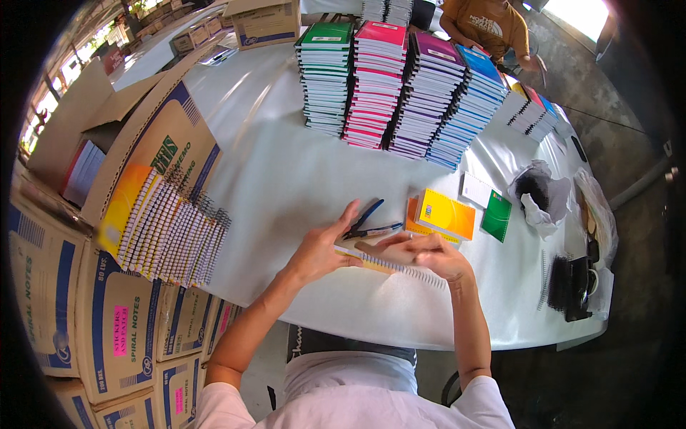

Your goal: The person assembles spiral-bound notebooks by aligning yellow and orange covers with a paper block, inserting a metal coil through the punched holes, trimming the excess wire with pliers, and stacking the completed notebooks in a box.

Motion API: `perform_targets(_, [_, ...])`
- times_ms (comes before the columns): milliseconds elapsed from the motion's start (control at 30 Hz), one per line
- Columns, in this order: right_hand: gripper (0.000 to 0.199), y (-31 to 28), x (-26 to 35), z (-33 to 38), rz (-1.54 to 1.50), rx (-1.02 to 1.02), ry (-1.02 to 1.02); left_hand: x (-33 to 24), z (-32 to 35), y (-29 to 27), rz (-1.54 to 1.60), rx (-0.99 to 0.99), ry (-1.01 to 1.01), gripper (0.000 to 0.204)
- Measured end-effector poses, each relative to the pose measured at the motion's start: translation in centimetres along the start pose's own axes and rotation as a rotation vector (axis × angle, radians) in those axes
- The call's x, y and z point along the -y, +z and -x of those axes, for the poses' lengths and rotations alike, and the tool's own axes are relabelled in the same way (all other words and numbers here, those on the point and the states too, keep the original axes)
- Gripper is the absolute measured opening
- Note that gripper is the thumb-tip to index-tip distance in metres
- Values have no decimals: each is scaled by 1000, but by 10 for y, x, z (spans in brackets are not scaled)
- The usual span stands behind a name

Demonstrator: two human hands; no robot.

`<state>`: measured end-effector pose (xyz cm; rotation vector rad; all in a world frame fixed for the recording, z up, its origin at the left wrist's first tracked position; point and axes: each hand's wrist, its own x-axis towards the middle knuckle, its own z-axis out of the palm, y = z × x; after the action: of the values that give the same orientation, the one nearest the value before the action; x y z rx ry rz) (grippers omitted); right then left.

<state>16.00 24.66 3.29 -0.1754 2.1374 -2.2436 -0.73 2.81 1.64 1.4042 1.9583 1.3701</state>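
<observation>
My left hand (320,252) grips the left end of a small spiral notebook (373,263), held edge-on above the table with its spine toward me. A thin spiral coil (423,274) runs along that spine and sticks out past its right end. Bent over the coil is my right hand (439,259), its fingers reaching left across the notebook and slightly blurred. Just beyond my left hand are blue-handled pliers (368,223), spread apart. Beyond my right hand lie a yellow notebook (444,213) and an orange one (421,223) partly under it.
Tall stacks of green (323,82), pink (375,86), purple (429,93) and blue notebooks (468,100) stand at the back. A pile of yellow spiral notebooks (164,225) leans at left by cartons (121,322). Black coils (568,286) lie right. Another person (493,28) is behind.
</observation>
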Motion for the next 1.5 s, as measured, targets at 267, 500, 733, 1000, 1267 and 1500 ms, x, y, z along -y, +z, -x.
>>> perform_targets(267, [49, 8, 17, -11, 351, 73, 82, 17, 17, 24, 294, -76, -158, 112])
perform_targets(500, [45, 7, 20, -15, 416, 63, 87, 16, 19, 31, 371, -105, -203, 106])
perform_targets(733, [46, 6, 21, -23, 493, 40, 50, 23, 17, 35, 494, -165, -178, 111])
perform_targets(1000, [47, 6, 19, -30, 573, -13, 108, 17, 9, 37, 503, -214, -123, 99])
perform_targets(1267, [49, -10, 58, 101, 654, -555, 269, -1, 24, 6, 523, -40, -181, 46])
perform_targets(1500, [51, 23, 19, 83, 1362, -670, 232, 2, 53, -34, -19, -258, 39, 49])
